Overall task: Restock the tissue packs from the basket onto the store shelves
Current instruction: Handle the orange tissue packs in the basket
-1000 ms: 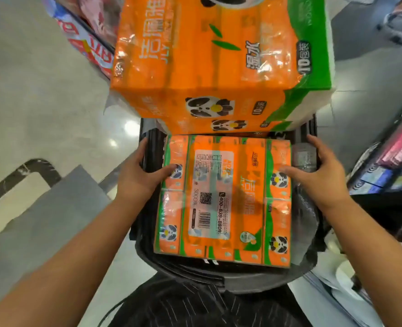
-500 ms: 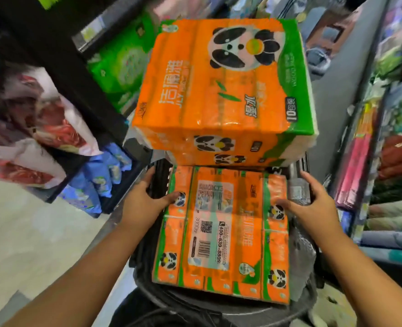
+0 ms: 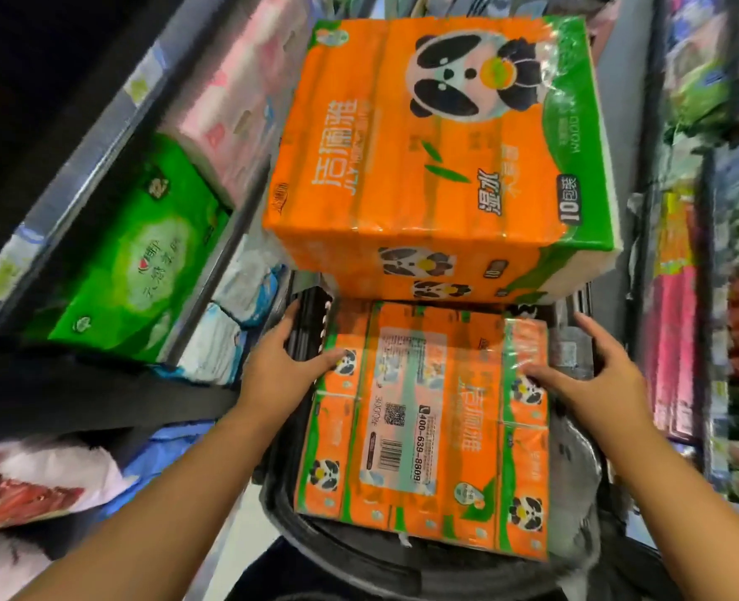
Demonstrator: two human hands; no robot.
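— Where is the tissue pack found?

— The flat orange pack (image 3: 419, 422) is seen lying in the basket (image 3: 350, 553), label side up. Its long axis runs from the near rim away towards the far one. A second, bulkier orange pack (image 3: 437, 158) is stacked over the far end, so that end of the flat pack is partly covered.

— And how is it approached?

— It is flanked on both long sides. The left grip (image 3: 281, 370) is set at the far-left edge, thumb laid on the top face, fingers straight along the basket wall. The right grip (image 3: 593, 379) is spread wide at the far-right edge, thumb touching the wrapper. Neither grip is closed round the pack. Whether any fingers are tucked beneath it cannot be told.

— Which side is nearer?

— Both are about level, though firmer contact appears to be made on the left. The pack lies between the grips, so a squeeze across its short axis is probably called for, then a lift towards the person to clear the bulky pack.

— Where could it be taken?

— A shelf (image 3: 111, 136) is seen just left of the basket, already stocked with a green pack (image 3: 133, 262). More shelves (image 3: 679, 297) stand on the right, too blurred to be read.
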